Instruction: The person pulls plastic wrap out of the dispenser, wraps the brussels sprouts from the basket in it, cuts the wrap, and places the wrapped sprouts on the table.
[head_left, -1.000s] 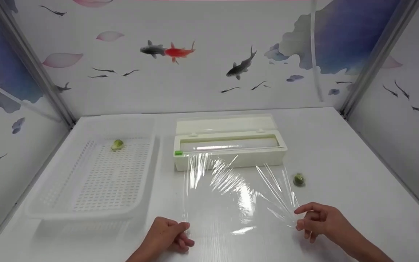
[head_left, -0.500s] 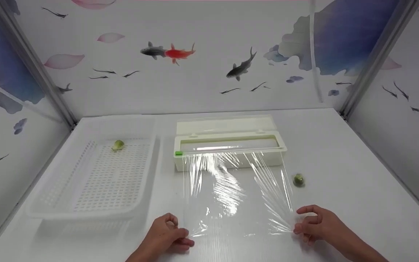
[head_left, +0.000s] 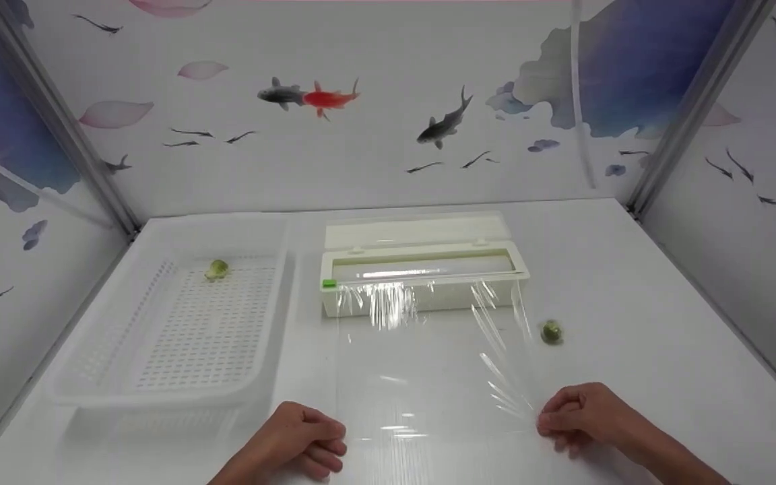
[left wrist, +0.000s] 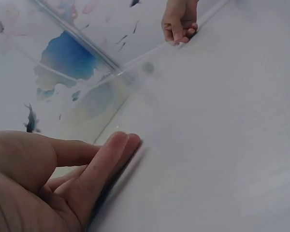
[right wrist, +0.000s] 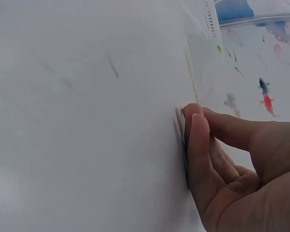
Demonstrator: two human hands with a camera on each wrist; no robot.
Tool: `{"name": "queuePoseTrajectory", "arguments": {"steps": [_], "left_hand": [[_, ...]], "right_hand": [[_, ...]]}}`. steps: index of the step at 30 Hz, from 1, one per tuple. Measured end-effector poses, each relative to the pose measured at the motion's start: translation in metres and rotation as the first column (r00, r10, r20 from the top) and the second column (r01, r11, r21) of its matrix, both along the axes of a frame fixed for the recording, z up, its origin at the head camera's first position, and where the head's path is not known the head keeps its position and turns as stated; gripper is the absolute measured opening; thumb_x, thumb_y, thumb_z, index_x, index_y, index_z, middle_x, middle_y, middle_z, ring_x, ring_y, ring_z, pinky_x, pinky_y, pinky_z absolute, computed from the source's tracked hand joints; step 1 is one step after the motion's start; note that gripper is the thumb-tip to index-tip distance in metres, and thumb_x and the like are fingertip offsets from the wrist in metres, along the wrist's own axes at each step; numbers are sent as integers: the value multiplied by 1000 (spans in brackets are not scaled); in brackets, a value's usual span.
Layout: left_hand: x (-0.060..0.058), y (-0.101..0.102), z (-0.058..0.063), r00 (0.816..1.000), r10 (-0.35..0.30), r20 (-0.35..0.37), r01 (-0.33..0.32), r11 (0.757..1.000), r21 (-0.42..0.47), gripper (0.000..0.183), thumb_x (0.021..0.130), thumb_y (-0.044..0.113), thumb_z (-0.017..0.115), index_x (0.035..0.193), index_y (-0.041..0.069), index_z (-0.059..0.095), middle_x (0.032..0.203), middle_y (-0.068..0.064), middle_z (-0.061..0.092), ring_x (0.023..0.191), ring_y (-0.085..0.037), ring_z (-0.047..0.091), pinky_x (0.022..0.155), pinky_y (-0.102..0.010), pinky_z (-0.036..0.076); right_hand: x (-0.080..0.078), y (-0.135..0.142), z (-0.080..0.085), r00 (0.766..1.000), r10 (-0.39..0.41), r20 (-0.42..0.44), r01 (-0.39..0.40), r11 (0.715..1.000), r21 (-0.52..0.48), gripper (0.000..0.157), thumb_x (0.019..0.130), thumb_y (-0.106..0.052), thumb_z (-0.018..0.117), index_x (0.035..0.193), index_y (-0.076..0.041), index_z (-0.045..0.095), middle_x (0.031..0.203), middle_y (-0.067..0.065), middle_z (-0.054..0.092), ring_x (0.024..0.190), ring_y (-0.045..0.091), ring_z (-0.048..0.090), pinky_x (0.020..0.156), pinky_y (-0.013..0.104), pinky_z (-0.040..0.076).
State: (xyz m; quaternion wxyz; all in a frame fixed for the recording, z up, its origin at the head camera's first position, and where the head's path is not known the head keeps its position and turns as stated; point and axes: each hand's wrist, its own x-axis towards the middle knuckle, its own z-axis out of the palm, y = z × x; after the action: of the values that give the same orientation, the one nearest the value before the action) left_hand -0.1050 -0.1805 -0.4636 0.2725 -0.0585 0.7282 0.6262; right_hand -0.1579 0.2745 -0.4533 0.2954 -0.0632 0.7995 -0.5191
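A clear sheet of plastic wrap [head_left: 428,377] runs from a cream wrap dispenser [head_left: 422,300] toward the front of the table. My left hand [head_left: 307,438] pinches its near left corner; in the left wrist view thumb and forefinger [left wrist: 113,145] press together close over the white surface. The near right corner is pinched by my right hand [head_left: 580,421], thumb [right wrist: 199,137] against forefinger in the right wrist view. Diagonal creases fan from that corner. Behind the raised lid, the roll [head_left: 428,267] shows inside the dispenser, and a green cutter slide [head_left: 329,283] sits at its left end.
Left of the dispenser stands a white perforated basket [head_left: 267,384], holding a small green vegetable like a Brussels sprout [head_left: 217,269]. A similar green sprout [head_left: 552,332] lies on the table right of the film. Printed panels [head_left: 374,182] enclose the back and sides.
The film has become smoother and flatter, with fewer creases. My right hand has shifted slightly left, its forefinger closing onto the thumb. The left forefinger, raised half a second ago, is back down against the thumb.
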Motion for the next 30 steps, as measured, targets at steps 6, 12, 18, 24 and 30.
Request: {"name": "queuePoseTrajectory", "arguments": {"steps": [6, 12, 18, 24, 30], "left_hand": [[-2, 0, 1, 1000, -29, 3, 29, 1000, 7, 29, 94, 20, 69, 109, -5, 69, 83, -8, 77, 68, -16, 75, 62, -28, 63], [-3, 0, 1, 1000, -31, -1, 31, 1000, 8, 23, 92, 15, 70, 104, -4, 68, 81, -10, 76, 67, -17, 75, 64, -31, 64], [-7, -3, 2, 1000, -25, -18, 26, 999, 31, 23, 93, 14, 69, 104, -6, 67, 81, -10, 76, 69, -17, 75, 64, -32, 64], [-11, -4, 2, 999, -28, -27, 28, 999, 29, 26, 93, 17, 70, 105, -6, 66, 81, -11, 77, 69, -18, 76, 64, -33, 64], [-14, -2, 4, 1000, -6, -17, 6, 1000, -5, 25, 94, 16, 69, 106, -6, 66, 78, -10, 76, 64, -17, 75, 60, -33, 64]], "right_hand": [[-4, -6, 6, 1000, 30, 2, -30, 995, 93, 27, 90, -23, 74, 97, 2, 68, 76, 2, 72, 61, 9, 66, 58, 25, 59], [-8, -8, 8, 999, 49, 15, -50, 993, 110, 25, 90, -23, 74, 96, 0, 69, 74, 1, 71, 59, 9, 66, 56, 24, 59], [-13, -9, 7, 999, 53, 1, -53, 997, 60, 27, 90, -23, 74, 99, 2, 66, 77, 2, 72, 62, 10, 68, 59, 25, 61], [-20, -12, 6, 999, 39, 3, -39, 996, 80, 26, 92, -21, 72, 103, 2, 66, 78, 2, 71, 63, 10, 68, 60, 26, 61], [-22, -13, 4, 1000, 28, 0, -28, 999, 47, 25, 93, -19, 70, 104, 3, 65, 77, 2, 72, 63, 10, 68, 60, 27, 61]]}}
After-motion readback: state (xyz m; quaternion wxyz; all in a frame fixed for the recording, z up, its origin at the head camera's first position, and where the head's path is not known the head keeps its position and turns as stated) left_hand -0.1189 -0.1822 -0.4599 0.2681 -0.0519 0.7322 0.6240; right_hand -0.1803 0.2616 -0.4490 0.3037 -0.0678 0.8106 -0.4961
